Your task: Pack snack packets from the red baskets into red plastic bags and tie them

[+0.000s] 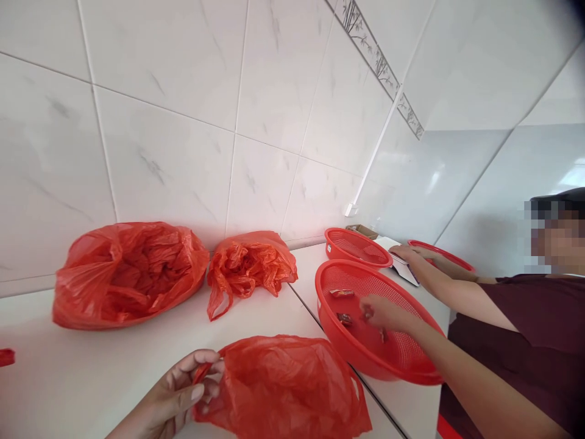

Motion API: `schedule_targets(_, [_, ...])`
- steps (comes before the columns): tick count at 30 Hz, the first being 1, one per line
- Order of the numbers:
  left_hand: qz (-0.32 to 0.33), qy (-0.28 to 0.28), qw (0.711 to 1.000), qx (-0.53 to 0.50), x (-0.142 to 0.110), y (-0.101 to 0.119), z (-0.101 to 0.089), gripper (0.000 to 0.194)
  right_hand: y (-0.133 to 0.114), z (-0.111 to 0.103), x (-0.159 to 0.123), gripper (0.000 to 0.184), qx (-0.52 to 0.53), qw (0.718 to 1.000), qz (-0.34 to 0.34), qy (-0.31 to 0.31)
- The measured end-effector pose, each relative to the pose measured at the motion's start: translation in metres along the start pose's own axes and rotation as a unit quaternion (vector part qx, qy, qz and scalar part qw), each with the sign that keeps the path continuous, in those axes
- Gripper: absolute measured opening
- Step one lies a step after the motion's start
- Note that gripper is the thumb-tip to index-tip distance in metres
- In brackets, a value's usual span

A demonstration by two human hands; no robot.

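Observation:
My left hand (185, 390) pinches the edge of a crumpled red plastic bag (287, 387) that lies on the white counter (91, 372) near the bottom of the view. Its fingers are closed on the bag's handle. My right hand is out of sight. A big stuffed red plastic bag (128, 271) and a smaller one (249, 262) rest against the tiled wall behind.
A co-worker on the right reaches one hand (384, 312) into a red mesh basket (388, 360) holding a few small wrapped items; the other hand (404, 252) rests near two more red baskets (356, 244) farther back. A red scrap (6, 356) lies at the left edge.

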State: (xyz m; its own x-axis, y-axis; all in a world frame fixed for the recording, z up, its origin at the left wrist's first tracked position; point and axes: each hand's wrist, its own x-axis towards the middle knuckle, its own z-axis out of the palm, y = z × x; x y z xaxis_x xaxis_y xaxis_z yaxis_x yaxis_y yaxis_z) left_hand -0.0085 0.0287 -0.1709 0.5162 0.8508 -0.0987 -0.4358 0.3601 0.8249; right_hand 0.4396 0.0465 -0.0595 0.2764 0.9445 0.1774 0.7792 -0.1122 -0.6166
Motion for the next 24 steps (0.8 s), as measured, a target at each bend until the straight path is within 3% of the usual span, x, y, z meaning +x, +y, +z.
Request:
schedule_targets(5, [-0.001,0.005,1.000,0.014,-0.003,0.007,0.009,0.030,-0.075,-0.011,-0.022,0.015,0.019,0.977,-0.084,-0.194])
schedule_targets(7, [-0.006,0.003,1.000,0.015,-0.003,0.007,0.009,0.031,-0.106,0.000,-0.042,0.012,0.001,0.960,-0.141,-0.243])
schedule_targets(9, [-0.007,-0.001,1.000,0.015,-0.002,0.006,0.006,0.032,-0.130,0.017,-0.061,0.018,-0.044,0.933,-0.238,-0.265])
schedule_targets(12, [-0.008,-0.016,1.000,0.013,-0.001,0.004,0.000,0.034,-0.144,0.034,-0.072,0.025,-0.074,0.889,-0.321,-0.318])
schedule_targets(14, [-0.012,-0.027,0.999,0.014,-0.001,0.002,-0.003,0.033,-0.138,0.033,-0.062,0.036,-0.070,0.902,-0.281,-0.321])
schedule_targets(16, [-0.015,-0.035,0.999,0.014,0.000,0.001,-0.004,0.031,-0.121,0.025,-0.040,0.036,-0.084,0.942,-0.198,-0.258])
schedule_targets(18, [-0.017,-0.041,0.999,0.011,0.001,0.000,-0.005,0.030,-0.096,0.017,-0.013,0.022,-0.136,0.967,-0.126,-0.173])
schedule_targets(20, [-0.016,-0.039,0.999,0.008,0.001,-0.001,-0.005,0.030,-0.069,0.015,0.011,0.024,-0.198,0.965,-0.060,-0.161])
schedule_targets(24, [-0.010,-0.028,1.000,0.001,0.003,-0.003,-0.006,0.032,-0.036,0.026,0.038,0.069,-0.253,0.948,0.017,-0.192])
